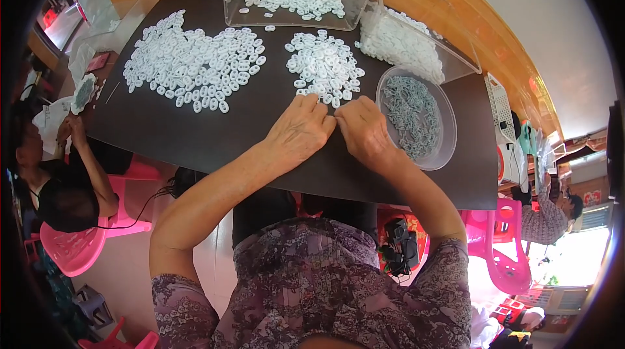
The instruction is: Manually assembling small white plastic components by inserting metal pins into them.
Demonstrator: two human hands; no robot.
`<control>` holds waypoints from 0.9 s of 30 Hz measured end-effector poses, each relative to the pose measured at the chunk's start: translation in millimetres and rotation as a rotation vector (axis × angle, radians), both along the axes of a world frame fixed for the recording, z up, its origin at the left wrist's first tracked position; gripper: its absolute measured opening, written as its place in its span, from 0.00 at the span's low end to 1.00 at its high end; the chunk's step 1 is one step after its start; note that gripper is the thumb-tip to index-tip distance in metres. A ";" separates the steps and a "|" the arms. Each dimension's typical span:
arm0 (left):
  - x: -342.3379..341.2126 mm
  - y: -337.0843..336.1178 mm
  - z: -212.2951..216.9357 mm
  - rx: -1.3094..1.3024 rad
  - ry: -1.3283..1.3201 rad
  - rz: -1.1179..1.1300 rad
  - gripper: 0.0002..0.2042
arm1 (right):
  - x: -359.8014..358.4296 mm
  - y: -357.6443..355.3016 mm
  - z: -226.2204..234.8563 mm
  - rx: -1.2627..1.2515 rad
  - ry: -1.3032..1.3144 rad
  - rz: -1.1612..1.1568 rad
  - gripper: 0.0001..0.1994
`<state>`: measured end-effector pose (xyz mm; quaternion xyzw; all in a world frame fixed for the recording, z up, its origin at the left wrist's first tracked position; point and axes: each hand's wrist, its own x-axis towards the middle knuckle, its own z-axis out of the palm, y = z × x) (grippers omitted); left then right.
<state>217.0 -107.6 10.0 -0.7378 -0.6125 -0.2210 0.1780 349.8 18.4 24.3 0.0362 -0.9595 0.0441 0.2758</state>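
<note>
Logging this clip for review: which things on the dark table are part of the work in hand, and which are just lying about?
In use:
left hand and right hand, fingertips together at the table's near edge
small white pile of ring-like parts just beyond them
round clear dish of grey rings by the right hand

Lying about:
large white pile
clear box with more white parts
black gadget below the table
pink chair

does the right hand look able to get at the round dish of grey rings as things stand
Probably yes. The right hand rests on the dark table right beside the round dish, which is open-topped, and nothing lies between them. Whether the fingers already hold something is hidden.
</note>
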 end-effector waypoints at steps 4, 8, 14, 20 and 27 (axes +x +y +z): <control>8.3 -20.7 2.2 0.063 -0.289 0.052 0.05 | 11.2 -17.8 13.7 -0.300 0.021 -0.081 0.06; 12.8 -48.1 -1.6 0.071 -1.348 0.122 0.08 | 18.8 -39.5 18.4 -0.654 -0.023 -0.094 0.08; 29.0 -71.2 -2.2 0.038 -2.014 -0.009 0.04 | 15.9 -70.4 8.9 -1.179 -0.074 -0.140 0.06; 41.2 -83.8 1.0 0.087 -2.053 -0.004 0.06 | 11.4 -85.4 12.4 -1.083 -0.049 -0.088 0.06; 43.8 -90.8 -1.7 0.078 -1.996 0.012 0.07 | 9.3 -92.5 14.2 -1.071 -0.046 -0.077 0.07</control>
